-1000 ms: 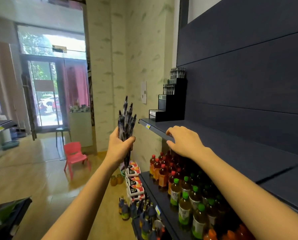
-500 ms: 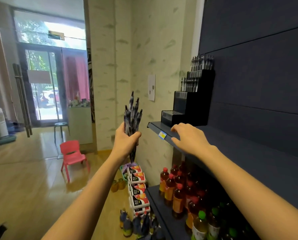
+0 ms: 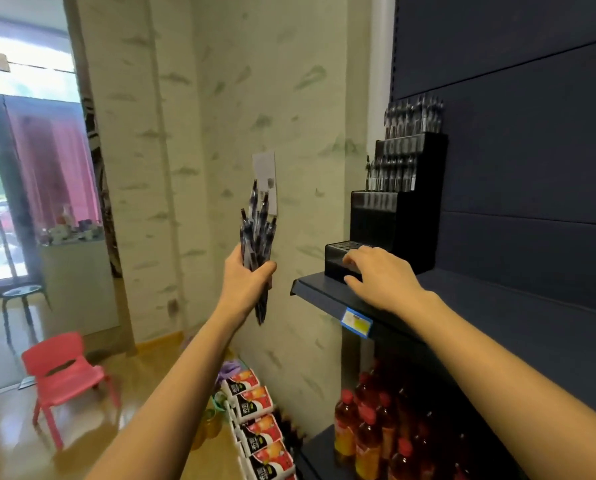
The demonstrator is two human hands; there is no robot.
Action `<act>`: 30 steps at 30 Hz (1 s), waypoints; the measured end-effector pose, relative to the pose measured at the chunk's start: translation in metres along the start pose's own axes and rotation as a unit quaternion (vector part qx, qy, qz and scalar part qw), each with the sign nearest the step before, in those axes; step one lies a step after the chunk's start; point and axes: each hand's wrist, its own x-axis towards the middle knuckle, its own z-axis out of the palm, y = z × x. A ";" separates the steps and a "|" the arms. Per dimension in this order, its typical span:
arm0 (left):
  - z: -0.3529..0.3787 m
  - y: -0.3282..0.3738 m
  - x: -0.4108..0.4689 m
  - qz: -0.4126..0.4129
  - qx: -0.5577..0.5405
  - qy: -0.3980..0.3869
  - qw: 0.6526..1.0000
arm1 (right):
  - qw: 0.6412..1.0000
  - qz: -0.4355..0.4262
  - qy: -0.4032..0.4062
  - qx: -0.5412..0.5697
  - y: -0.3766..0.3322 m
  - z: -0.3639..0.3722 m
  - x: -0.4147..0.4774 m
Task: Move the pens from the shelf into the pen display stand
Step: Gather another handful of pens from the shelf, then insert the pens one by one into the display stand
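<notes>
Grips fanned dark pens (image 3: 255,237) in left hand (image 3: 246,289) past end of dark shelf (image 3: 497,292): could slip floorward. Lays right hand (image 3: 383,275), fingers relaxed, at black stepped pen stand (image 3: 410,230): could nudge it.

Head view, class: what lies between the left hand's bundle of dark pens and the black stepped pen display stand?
Nothing. The head view shows open air from the bundle of dark pens to the black stepped pen display stand, pale wall behind.

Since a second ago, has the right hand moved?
Yes. The right hand has advanced along the shelf to the pen display stand, fingers now at its lowest tier.
</notes>
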 end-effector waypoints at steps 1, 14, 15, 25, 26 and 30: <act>0.003 -0.008 0.014 -0.002 -0.005 -0.005 1.000 | 1.000 0.006 0.000 -0.005 0.001 0.005 0.011; 0.096 -0.076 0.162 0.019 -0.080 -0.105 0.991 | 0.992 0.091 0.010 -0.081 0.062 0.044 0.112; 0.104 -0.078 0.170 0.019 -0.088 -0.115 0.989 | 0.991 0.101 0.008 -0.090 0.066 0.044 0.115; 0.167 -0.099 0.224 0.051 -0.178 -0.245 0.952 | 0.958 0.230 0.024 -0.172 0.081 0.046 0.132; 0.170 -0.101 0.230 0.053 -0.184 -0.263 0.946 | 0.953 0.245 0.032 -0.175 0.078 0.045 0.135; 0.177 -0.105 0.249 0.061 -0.214 -0.323 0.920 | 0.940 0.276 0.069 -0.188 0.065 0.042 0.151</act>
